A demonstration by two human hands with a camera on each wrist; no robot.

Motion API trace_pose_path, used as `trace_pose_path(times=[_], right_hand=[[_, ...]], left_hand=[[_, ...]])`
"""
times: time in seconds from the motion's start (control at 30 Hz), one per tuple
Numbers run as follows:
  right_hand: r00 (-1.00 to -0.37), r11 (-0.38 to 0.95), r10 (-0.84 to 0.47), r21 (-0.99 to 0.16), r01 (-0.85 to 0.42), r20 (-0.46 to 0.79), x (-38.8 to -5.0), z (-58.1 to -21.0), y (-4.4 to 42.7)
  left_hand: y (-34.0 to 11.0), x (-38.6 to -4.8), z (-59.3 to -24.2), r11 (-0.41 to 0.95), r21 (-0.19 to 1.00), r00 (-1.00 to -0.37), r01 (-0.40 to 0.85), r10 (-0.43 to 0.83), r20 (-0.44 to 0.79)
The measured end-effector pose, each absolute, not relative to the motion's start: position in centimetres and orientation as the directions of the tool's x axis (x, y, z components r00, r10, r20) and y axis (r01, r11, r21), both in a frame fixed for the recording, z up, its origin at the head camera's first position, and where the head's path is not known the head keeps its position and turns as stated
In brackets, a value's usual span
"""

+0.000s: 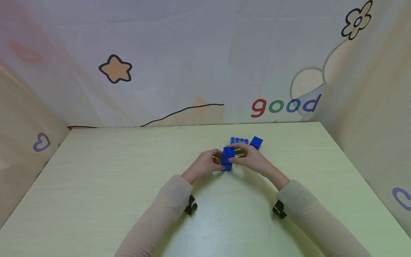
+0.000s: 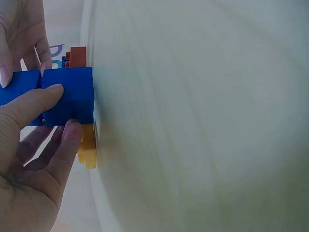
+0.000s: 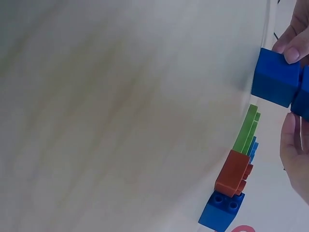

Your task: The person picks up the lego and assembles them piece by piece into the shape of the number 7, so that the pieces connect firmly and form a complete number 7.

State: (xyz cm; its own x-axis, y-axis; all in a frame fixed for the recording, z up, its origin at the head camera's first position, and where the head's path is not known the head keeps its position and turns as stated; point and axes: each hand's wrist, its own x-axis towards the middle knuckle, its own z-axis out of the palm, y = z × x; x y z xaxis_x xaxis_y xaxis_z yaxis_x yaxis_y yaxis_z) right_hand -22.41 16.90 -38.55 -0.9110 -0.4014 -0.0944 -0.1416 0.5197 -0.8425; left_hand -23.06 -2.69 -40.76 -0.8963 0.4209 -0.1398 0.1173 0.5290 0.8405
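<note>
Two blue toy building bricks stand one above the other on the table, with a thin seam between them. My left hand (image 1: 205, 161) pinches the lower blue brick (image 2: 72, 99), its thumb flat against the near face. My right hand (image 1: 253, 159) holds the upper blue brick (image 1: 228, 154) between thumb and fingers. In the left wrist view the upper brick sits slightly tilted against the lower one; whether they are locked together I cannot tell. The right hand's fingers show partly in the right wrist view, below the upper brick.
Behind the hands lie a studded blue brick (image 1: 239, 140) and another blue brick (image 1: 256, 141). A red brick (image 3: 231, 171) and green pieces (image 3: 247, 128) show in the right wrist view. A yellow brick (image 2: 89, 147) lies beyond the left hand. A printed cloth (image 1: 176, 64) hangs behind the table.
</note>
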Motion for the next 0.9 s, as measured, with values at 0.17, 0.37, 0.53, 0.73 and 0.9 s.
trace_pose_path(times=[0.17,0.37,0.53,0.73,0.9], right_hand=[[-0.911,0.499,-0.404,-0.855,-0.138,-0.088,-22.3,-38.5,16.7],[-0.913,0.503,-0.400,-0.852,-0.147,-0.079,-22.5,-38.5,16.4],[-0.916,0.510,-0.393,-0.849,-0.138,-0.087,-22.6,-38.6,16.4],[-0.919,0.515,-0.383,-0.847,-0.130,-0.092,-22.5,-38.5,16.4],[-0.918,0.499,-0.392,-0.854,-0.150,-0.068,-22.6,-38.6,16.6]], left_hand=[[-2.7,-23.0,-40.9,0.533,0.838,-0.897,0.119,0.420,-0.140],[-2.8,-23.0,-40.9,0.534,0.836,-0.895,0.127,0.426,-0.135],[-3.0,-23.0,-40.7,0.513,0.847,-0.891,0.139,0.439,-0.120],[-3.6,-23.0,-40.3,0.446,0.874,-0.891,0.193,0.453,-0.035],[-3.7,-23.0,-40.0,0.370,0.897,-0.890,0.244,0.453,0.055]])
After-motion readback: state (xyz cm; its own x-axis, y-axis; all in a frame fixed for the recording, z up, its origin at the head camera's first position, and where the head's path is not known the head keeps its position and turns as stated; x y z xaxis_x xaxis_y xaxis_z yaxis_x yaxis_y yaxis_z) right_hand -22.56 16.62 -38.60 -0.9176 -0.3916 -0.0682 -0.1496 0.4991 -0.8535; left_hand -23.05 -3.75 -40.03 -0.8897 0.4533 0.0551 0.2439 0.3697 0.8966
